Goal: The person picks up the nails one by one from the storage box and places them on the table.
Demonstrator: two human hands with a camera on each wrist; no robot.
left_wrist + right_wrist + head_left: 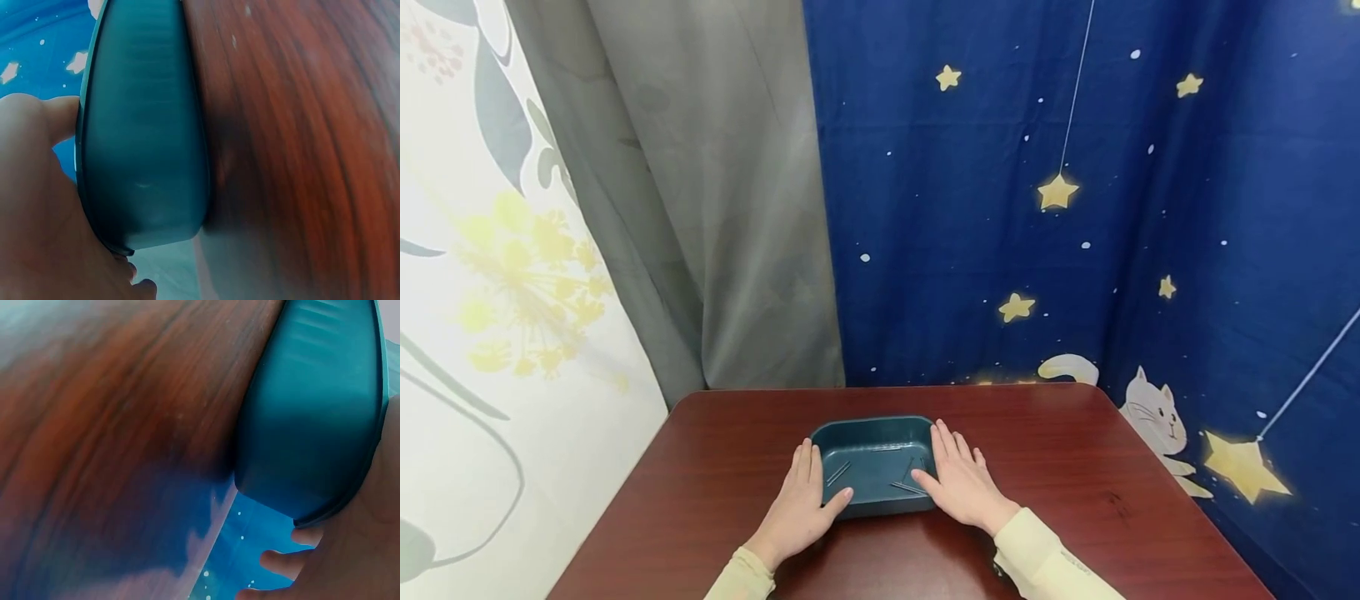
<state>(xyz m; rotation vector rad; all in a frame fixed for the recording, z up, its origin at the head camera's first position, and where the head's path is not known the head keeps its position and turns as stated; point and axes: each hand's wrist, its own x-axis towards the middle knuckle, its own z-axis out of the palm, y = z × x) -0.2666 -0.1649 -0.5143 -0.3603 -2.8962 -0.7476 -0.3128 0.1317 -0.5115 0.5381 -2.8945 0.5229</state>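
Note:
A dark teal rectangular tray (pixel 883 507) with rounded corners sits on the table, between both hands. Inside it lie several thin, dark metallic sticks (pixel 838 473); they are too small to tell their kind. My left hand (pixel 800 508) rests against the tray's left side, fingers straight and thumb at the front rim. On the opposite side, my right hand (pixel 964 483) touches the right rim with extended fingers, its thumb reaching over the front right corner. Both wrist views show the tray's outer wall (pixel 144 144), with a palm beside the rim; the sticks are hidden there.
The reddish-brown wooden table (pixel 715 467) extends around the tray. Behind it hang a grey curtain (pixel 737 208) and a blue star-patterned curtain (pixel 970 233). A white floral curtain (pixel 512 333) hangs at the left.

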